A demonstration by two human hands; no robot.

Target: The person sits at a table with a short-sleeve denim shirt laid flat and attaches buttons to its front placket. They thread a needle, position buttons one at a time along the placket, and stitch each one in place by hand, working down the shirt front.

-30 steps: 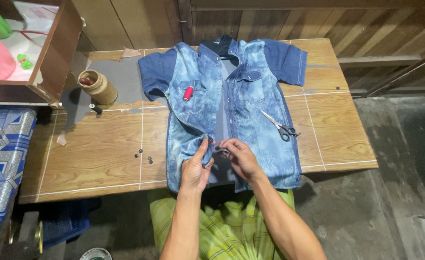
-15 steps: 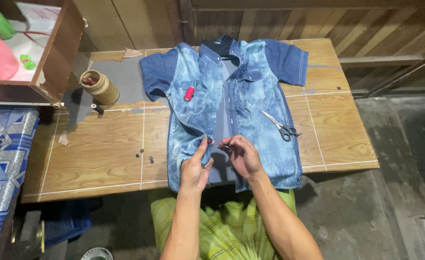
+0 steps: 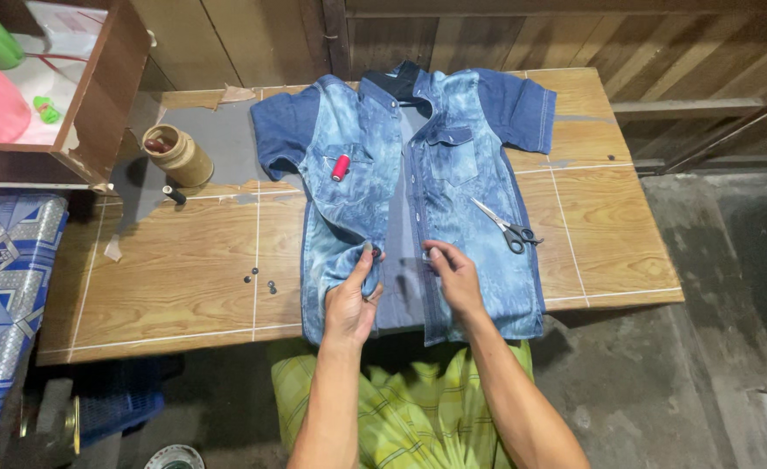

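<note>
Below, wooden table [image 3: 184, 260], concrete floor; left hand [image 3: 350, 304] pinches denim shirt [image 3: 453, 165], right hand [image 3: 455, 274] flat, open.

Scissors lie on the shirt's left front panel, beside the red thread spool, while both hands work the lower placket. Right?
Not quite. The head view shows the scissors on the opposite panel of the shirt, across the opening from the red thread spool. Both hands, left and right, are at the lower placket.

Both forearms reach forward; left hand [image 3: 350, 300] thumb up, fingers curled; right hand [image 3: 455, 274] flat, palm down
</note>
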